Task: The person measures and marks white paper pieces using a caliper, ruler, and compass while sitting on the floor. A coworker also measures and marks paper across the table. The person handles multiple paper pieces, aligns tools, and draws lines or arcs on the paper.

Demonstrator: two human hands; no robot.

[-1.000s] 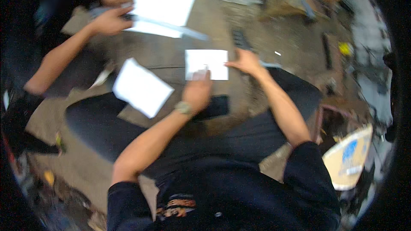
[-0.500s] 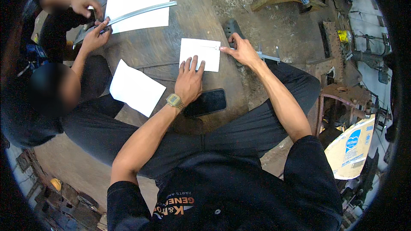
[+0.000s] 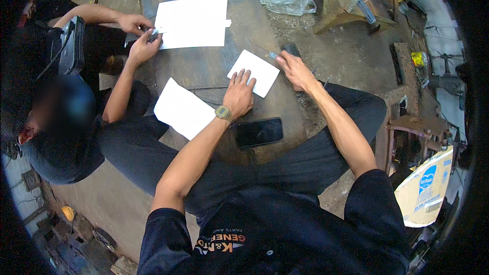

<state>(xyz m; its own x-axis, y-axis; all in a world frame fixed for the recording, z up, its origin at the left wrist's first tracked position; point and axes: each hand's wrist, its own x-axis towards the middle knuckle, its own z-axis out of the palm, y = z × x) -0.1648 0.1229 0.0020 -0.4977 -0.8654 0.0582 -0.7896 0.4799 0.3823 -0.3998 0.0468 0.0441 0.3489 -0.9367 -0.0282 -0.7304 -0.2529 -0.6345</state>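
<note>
My left hand (image 3: pixel 239 95) lies flat with its fingers stretched over a small white sheet of paper (image 3: pixel 261 77) on the dark worn tabletop (image 3: pixel 204 61). To the right of the sheet, beyond the table's edge, my right hand (image 3: pixel 298 73) grips a metal vernier caliper (image 3: pixel 273 55). A thin rod sticks out of its near end toward the paper; most of the caliper's body is hidden under the hand and wrist. Just below my left hand rests a black smartphone (image 3: pixel 259 132). A larger white sheet (image 3: pixel 182 108) is left of my left forearm.
At the left sits a co-worker, whose hands (image 3: pixel 144 35) hold a small dark object beside large white sheets (image 3: pixel 191 23). A clear plastic bag (image 3: pixel 287 1) and a rusty metal frame (image 3: pixel 331 12) are on the far right. A cardboard piece (image 3: pixel 425 188) stands at right.
The whole view has shifted. The small sheet is turned clockwise, and the caliper has come away from over it to the right. The co-worker's long metal strip no longer lies across the large sheet.
</note>
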